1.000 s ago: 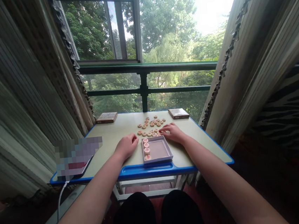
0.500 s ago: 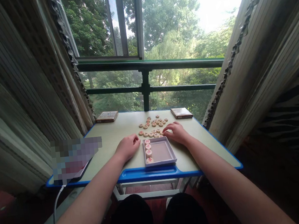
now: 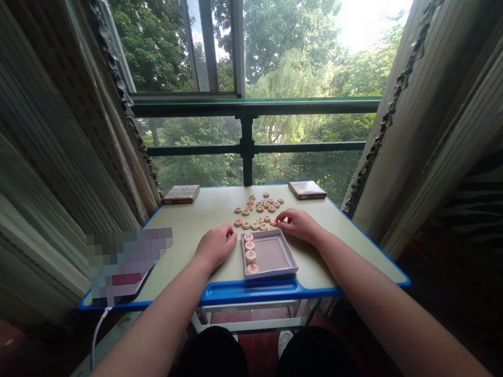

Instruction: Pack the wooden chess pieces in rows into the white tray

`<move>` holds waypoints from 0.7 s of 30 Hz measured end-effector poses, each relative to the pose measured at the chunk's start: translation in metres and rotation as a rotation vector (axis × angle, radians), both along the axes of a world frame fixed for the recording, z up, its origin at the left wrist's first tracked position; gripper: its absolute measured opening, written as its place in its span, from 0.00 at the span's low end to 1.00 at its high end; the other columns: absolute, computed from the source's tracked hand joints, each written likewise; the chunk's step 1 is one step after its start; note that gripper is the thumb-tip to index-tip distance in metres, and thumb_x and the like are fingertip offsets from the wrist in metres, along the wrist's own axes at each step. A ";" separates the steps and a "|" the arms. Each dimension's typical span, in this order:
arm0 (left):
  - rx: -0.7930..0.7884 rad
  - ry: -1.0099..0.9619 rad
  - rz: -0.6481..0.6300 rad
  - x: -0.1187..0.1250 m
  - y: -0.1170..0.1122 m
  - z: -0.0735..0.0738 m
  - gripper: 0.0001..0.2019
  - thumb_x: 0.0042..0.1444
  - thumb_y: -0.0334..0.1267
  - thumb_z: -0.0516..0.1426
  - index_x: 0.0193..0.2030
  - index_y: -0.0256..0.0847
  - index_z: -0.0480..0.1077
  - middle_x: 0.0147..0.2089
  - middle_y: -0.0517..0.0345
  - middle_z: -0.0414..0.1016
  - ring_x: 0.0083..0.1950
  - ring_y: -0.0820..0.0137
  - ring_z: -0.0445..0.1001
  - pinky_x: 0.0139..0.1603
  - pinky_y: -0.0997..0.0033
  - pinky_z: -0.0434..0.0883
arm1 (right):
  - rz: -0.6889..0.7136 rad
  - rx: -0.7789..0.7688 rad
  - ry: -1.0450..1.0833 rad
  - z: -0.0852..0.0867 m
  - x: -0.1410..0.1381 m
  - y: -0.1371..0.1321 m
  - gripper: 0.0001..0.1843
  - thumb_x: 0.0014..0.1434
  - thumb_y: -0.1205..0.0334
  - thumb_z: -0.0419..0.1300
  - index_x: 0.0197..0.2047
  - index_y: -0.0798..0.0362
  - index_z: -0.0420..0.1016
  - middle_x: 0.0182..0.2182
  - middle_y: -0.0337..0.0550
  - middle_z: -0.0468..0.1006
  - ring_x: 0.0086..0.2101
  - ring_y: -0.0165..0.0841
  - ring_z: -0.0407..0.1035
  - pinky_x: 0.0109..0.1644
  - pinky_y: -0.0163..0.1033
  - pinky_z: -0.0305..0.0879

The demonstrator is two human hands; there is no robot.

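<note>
Several round wooden Chinese chess pieces (image 3: 260,209) lie loosely on the table, mostly face up, some marked in red. In front of them stands a shallow open box (image 3: 275,254) with a column of red-marked pieces (image 3: 251,255) along its left side. My left hand (image 3: 216,243) rests on the table left of the box, its fingers curled in with nothing visible in them. Beyond the box's right corner, my right hand (image 3: 300,224) has its fingers bent and slightly apart. Its fingertips are at the right edge of a chess piece (image 3: 273,222), which lies on the table.
Two flat boxes sit at the far corners, one on the left (image 3: 181,194) and one on the right (image 3: 307,189). A blurred-out device (image 3: 129,265) with a white cable (image 3: 97,334) lies at the table's left edge. Curtains flank the window, with a green railing (image 3: 306,108) beyond.
My right fingertips have drawn back slightly to the right, uncovering more of the piece beside them. My left hand stays in place. The view has shifted a little.
</note>
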State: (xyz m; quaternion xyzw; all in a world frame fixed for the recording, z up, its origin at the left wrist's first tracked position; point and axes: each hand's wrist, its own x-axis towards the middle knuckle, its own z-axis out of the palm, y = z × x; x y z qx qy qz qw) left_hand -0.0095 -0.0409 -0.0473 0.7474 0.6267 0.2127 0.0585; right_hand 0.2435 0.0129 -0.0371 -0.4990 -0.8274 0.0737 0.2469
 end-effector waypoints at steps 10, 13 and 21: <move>-0.051 0.025 0.069 0.004 0.005 0.000 0.13 0.55 0.42 0.47 0.35 0.41 0.70 0.32 0.52 0.76 0.34 0.64 0.72 0.32 0.70 0.62 | -0.023 0.033 -0.027 -0.002 0.003 0.006 0.12 0.54 0.65 0.54 0.37 0.51 0.78 0.33 0.43 0.78 0.33 0.33 0.67 0.39 0.36 0.61; -0.090 0.066 0.058 0.004 0.014 0.004 0.12 0.53 0.41 0.48 0.37 0.41 0.70 0.33 0.51 0.76 0.35 0.63 0.72 0.32 0.69 0.62 | 0.016 0.036 -0.023 -0.003 0.003 0.007 0.12 0.54 0.62 0.55 0.40 0.50 0.78 0.36 0.43 0.78 0.37 0.35 0.66 0.44 0.39 0.61; 0.126 -0.156 -0.013 -0.001 0.044 0.015 0.13 0.54 0.41 0.47 0.33 0.41 0.70 0.25 0.58 0.73 0.28 0.69 0.69 0.31 0.72 0.62 | 0.064 0.050 0.012 -0.008 0.003 0.010 0.12 0.54 0.65 0.54 0.38 0.50 0.79 0.35 0.42 0.78 0.37 0.35 0.65 0.45 0.39 0.60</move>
